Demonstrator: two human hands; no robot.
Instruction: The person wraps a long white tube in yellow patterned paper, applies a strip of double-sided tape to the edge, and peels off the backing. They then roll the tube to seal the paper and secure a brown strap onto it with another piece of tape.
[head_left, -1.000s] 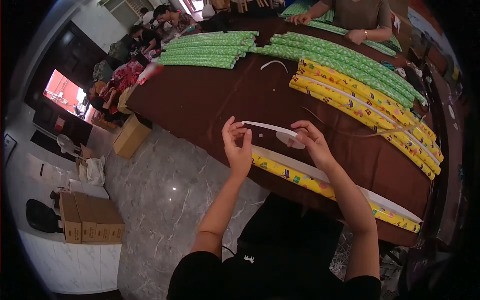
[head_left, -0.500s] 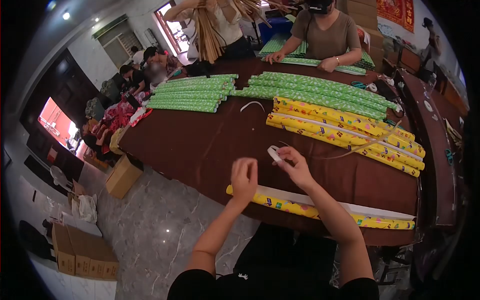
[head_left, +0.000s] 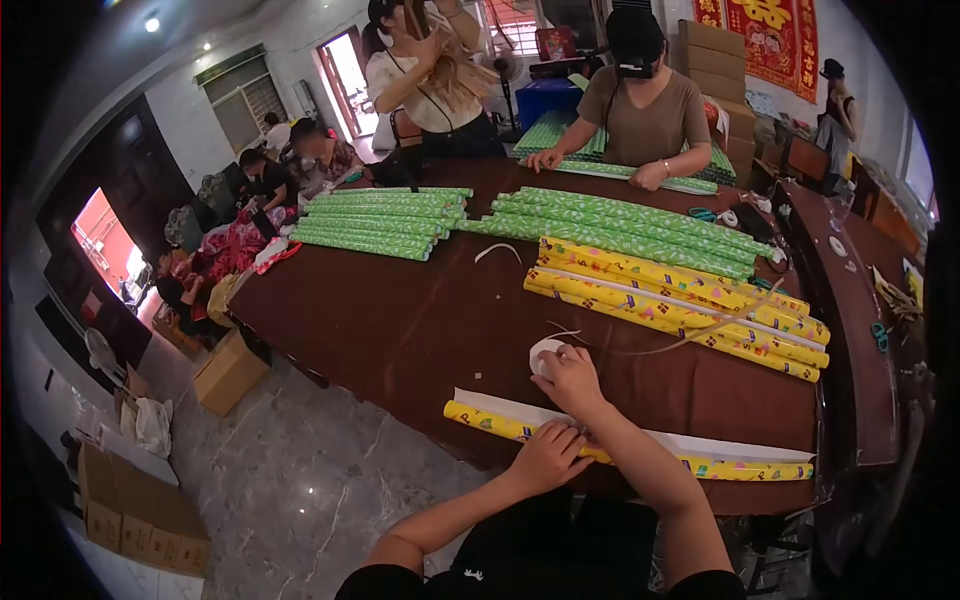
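A roll of yellow patterned wrapping paper (head_left: 487,419) lies along the near table edge, its white inner side showing in a loose flap behind it. My left hand (head_left: 548,455) rests across the middle of this roll, fingers stretched over it and the thumb apart. Just beyond, my right hand (head_left: 572,383) grips a roll of white tape (head_left: 544,354) between thumb and fingers, low over the brown tabletop. The right forearm crosses above the paper and covers part of it.
Yellow rolls (head_left: 660,305) are stacked ahead, with a thin strip (head_left: 715,325) across them. Green rolls (head_left: 380,222) lie farther back in two piles. Across the table a person (head_left: 645,110) handles a green roll; another person (head_left: 430,75) holds brown strips. Scissors (head_left: 880,337) lie right.
My left hand has come down from above the table onto the yellow roll. The right hand has lowered with the tape roll, toward the table. The camera view has tilted up slightly.
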